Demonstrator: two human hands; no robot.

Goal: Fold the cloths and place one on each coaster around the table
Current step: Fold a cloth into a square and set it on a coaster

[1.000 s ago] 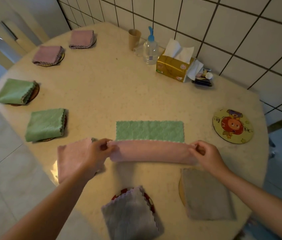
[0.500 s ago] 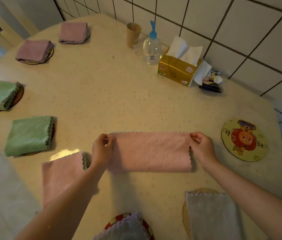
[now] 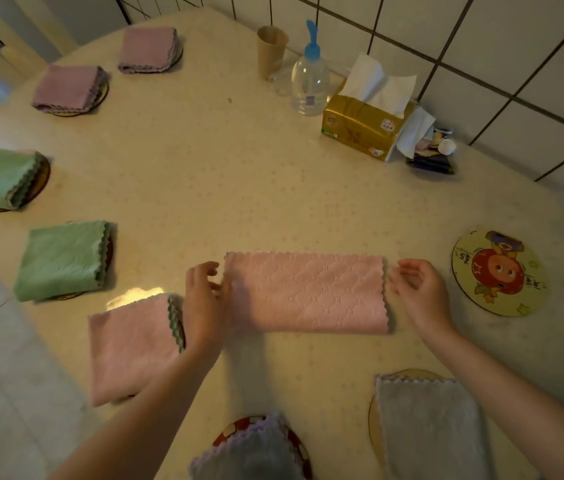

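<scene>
Pink cloth point(image 3: 306, 293) lies flat on the table point(image 3: 204, 168), folded into a long strip, between the two hands. Left hand point(image 3: 204, 299) is at the strip's left end, fingertips touching or just at the edge; can't tell if it pinches the cloth, fingers look loosely bent. Right hand point(image 3: 419, 292) sits just off the strip's right end, fingers relaxed and slightly curled, holding nothing, small gap to the scalloped edge. Just right of the right hand: a bare cartoon coaster point(image 3: 498, 273), no cloth on it. Just left of and below the left hand: a folded pink cloth point(image 3: 131, 348) on its coaster. Farther left of the left hand: two folded green cloths point(image 3: 60, 259) on coasters, beyond them two folded mauve cloths point(image 3: 67, 87). Below the right hand: a grey cloth point(image 3: 426, 427) on a coaster; below the left hand, another grey cloth point(image 3: 249, 452) on a red-patterned coaster. Well beyond both hands by the wall: tissue box point(image 3: 363, 128), pump bottle point(image 3: 310, 81), paper cup point(image 3: 271, 50).
</scene>
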